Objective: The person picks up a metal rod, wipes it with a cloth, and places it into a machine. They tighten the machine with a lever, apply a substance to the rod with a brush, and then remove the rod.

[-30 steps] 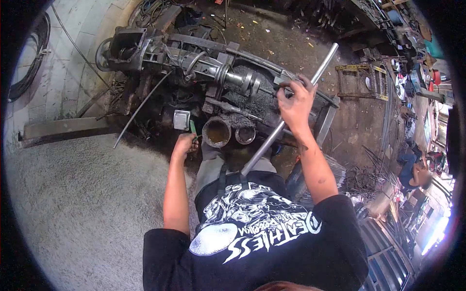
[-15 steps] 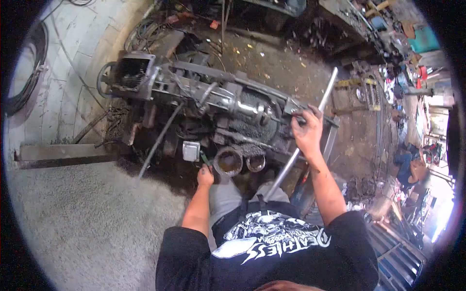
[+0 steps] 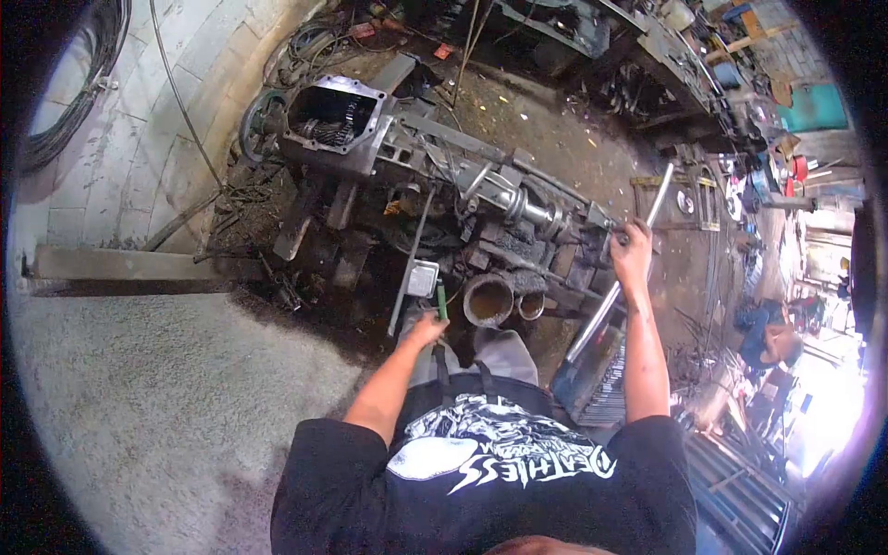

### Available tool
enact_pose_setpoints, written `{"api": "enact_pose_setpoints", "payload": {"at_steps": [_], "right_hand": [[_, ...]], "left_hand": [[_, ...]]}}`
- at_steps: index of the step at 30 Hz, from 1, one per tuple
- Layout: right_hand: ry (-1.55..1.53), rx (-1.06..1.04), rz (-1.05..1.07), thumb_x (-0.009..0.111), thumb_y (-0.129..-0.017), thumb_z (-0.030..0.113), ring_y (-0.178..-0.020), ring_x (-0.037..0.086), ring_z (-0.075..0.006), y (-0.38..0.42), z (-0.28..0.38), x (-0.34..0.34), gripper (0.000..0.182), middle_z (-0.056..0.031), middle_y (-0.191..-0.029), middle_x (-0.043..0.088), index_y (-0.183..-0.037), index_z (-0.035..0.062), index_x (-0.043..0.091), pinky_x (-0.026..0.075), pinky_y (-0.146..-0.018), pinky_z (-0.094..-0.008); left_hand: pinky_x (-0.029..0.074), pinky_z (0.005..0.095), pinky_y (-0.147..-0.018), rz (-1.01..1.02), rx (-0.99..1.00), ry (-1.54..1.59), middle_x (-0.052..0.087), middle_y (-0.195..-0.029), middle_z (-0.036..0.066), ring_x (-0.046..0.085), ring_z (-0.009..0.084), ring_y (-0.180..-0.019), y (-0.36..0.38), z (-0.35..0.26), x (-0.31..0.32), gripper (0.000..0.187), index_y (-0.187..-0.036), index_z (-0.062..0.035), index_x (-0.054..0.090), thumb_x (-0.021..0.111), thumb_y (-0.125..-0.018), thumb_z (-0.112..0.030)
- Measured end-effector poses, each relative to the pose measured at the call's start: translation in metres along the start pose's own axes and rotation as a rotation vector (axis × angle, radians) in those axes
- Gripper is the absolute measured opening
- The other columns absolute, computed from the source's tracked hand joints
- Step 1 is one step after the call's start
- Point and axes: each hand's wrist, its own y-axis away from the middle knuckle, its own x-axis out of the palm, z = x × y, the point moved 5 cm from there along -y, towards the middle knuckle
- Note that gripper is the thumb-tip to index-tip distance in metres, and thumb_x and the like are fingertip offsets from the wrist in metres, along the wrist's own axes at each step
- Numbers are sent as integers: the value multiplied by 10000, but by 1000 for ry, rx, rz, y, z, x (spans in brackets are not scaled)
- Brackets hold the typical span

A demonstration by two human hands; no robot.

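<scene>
My right hand (image 3: 632,246) is closed on a long, bright metal rod (image 3: 592,324), which slants from the upper right down toward my right side. Part of the rod is hidden under the hand. This hand is over the right end of a greasy lathe-like machine (image 3: 527,205). Lower down, my left hand (image 3: 427,330) closes around the lower end of a green handle (image 3: 441,301), right beside a pale square box (image 3: 424,277). Just right of the handle are a large ring-shaped container (image 3: 488,300) with brownish contents and a smaller round one (image 3: 531,306).
An open gearbox housing (image 3: 335,113) with gears inside forms the machine's left end. A thin bar (image 3: 413,261) slants down near the box. Cables (image 3: 69,102) hang on the wall at left. A person (image 3: 772,333) is at far right, near cluttered metal parts.
The view has shifted, so the machine appears farther right and the gearbox opening shows more fully. The rod's lower end appears farther right. Both hands keep their holds.
</scene>
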Motion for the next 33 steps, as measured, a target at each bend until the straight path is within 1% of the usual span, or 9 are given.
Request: {"api": "enact_pose_setpoints", "payload": {"at_steps": [2,4,6,10,13,25,29,31,33], "right_hand": [[20,-18,-35,662,-723,155,-1157,484,-367,3,-3,2,202,-173,-984,644,-877,25,675,373,-1000,-437],[42,4,-4,661,-714,163,-1180,475,-364,5,-4,2,240,-165,-1019,643,-913,31,677,371,-1012,-436],[45,-23,-40,653,-707,157,-1181,475,-363,9,-7,4,247,-160,-1027,642,-923,40,677,372,-1013,-440],[-50,-12,-61,635,-704,145,-1185,476,-360,13,-8,2,232,-146,-1034,646,-916,62,683,375,-1012,-438],[-86,-24,-83,615,-715,131,-1192,470,-357,14,-7,2,238,-129,-1036,650,-933,58,677,371,-1013,-449],[-129,-42,-142,623,-738,142,-1166,493,-361,16,-6,-4,196,-125,-1007,663,-904,56,681,402,-985,-434],[-26,30,-127,632,-791,178,-1091,561,-276,20,27,-25,216,-136,-988,666,-951,41,679,433,-922,-375],[-620,241,28,635,-846,233,-956,612,-206,19,64,-9,252,-111,-966,675,-978,21,668,460,-849,-322],[-819,-10,126,587,-912,302,-911,610,-178,21,171,-36,326,-109,-990,674,-1037,11,662,461,-843,-304]], "left_hand": [[490,367,-516,-25,159,-202,667,-739,118,613,216,-525,11,-26,-15,391,-1042,-36,629,601,-832,-364],[459,353,-496,170,316,-11,652,-709,84,603,211,-524,37,-88,-30,516,-1011,-32,623,520,-879,-521],[423,279,-500,116,30,1109,605,-712,41,550,147,-552,143,-200,-48,744,-1027,-8,613,407,-859,-703],[376,273,-482,-76,363,806,538,-615,-1,462,126,-474,192,-269,-89,795,-952,-34,604,315,-846,-766],[388,267,-475,-279,368,720,427,-531,-24,354,96,-417,188,-283,-98,414,-822,-65,555,498,-920,-463],[395,254,-440,-52,260,1035,410,-505,-34,338,81,-345,168,-300,-103,214,-757,-84,492,632,-863,-207],[462,279,-447,-101,505,906,399,-538,-40,410,92,-405,269,-360,-67,208,-757,-88,494,609,-875,-215],[451,274,-453,-147,709,746,482,-580,-22,466,96,-449,291,-372,-72,192,-777,-36,563,616,-874,-192],[430,260,-466,-265,911,484,547,-624,-2,507,82,-499,286,-382,-89,199,-779,-7,607,633,-873,-180]]}}
